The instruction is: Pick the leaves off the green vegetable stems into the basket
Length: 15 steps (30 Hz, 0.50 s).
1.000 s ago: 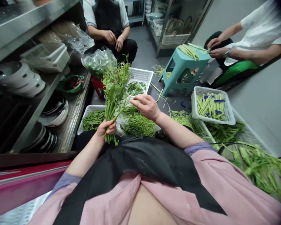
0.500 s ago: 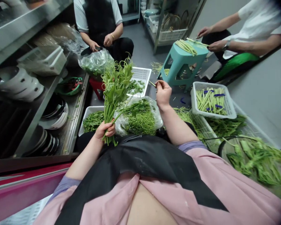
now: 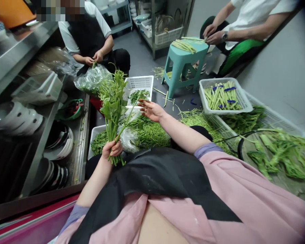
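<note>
My left hand (image 3: 112, 149) is closed around the lower stems of an upright bunch of leafy green shoots (image 3: 112, 112) with curling tendrils. One stem (image 3: 127, 119) leans out of the bunch to the right. Close to that stem's leafy tip is my right hand (image 3: 152, 110), its fingers stretched out and apart, with nothing visible in them. Below both hands, a plastic bag (image 3: 130, 139) lies open around a heap of thin green stems (image 3: 152, 134). A white basket (image 3: 90, 149) of leafy greens stands beside the bag, partly hidden by the bunch.
Another white basket (image 3: 150, 81) sits ahead. Farther right are a teal stool (image 3: 178, 62) with long stalks, a basket of bundled stalks (image 3: 247, 107), and a round board (image 3: 254, 149) with greens. Two co-workers sit opposite. Metal shelving (image 3: 77, 152) with dishes borders the left.
My right hand has moved left toward the leaning stem and opened; the short stem piece it held is gone from it. The left hand keeps its bunch. The view has shifted.
</note>
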Each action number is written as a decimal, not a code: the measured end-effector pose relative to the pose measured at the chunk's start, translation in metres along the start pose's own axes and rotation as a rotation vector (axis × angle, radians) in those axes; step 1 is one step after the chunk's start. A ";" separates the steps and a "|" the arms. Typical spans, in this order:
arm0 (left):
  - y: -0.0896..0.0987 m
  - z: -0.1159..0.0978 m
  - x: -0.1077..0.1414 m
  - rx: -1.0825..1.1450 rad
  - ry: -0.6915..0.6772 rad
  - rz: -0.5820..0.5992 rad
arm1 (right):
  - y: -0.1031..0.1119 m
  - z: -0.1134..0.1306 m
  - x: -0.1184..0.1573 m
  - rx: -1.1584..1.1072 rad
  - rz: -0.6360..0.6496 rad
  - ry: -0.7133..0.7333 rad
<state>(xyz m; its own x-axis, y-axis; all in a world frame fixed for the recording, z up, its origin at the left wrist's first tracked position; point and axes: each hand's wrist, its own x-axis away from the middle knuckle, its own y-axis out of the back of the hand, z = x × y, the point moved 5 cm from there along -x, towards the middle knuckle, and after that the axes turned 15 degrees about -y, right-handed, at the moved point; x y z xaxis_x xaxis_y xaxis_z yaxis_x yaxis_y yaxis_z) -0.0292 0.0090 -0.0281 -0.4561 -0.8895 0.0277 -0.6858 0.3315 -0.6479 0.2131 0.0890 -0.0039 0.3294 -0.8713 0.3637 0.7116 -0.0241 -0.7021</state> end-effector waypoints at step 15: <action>0.007 0.002 0.001 -0.032 0.011 -0.096 | -0.006 0.011 0.018 0.006 -0.055 0.067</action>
<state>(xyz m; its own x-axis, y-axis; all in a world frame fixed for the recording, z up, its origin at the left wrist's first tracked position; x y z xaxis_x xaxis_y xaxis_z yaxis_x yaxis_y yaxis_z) -0.0332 0.0092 -0.0343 -0.3932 -0.9143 0.0971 -0.7446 0.2547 -0.6170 0.2214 0.0789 0.0134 0.2479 -0.8995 0.3597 0.7313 -0.0697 -0.6785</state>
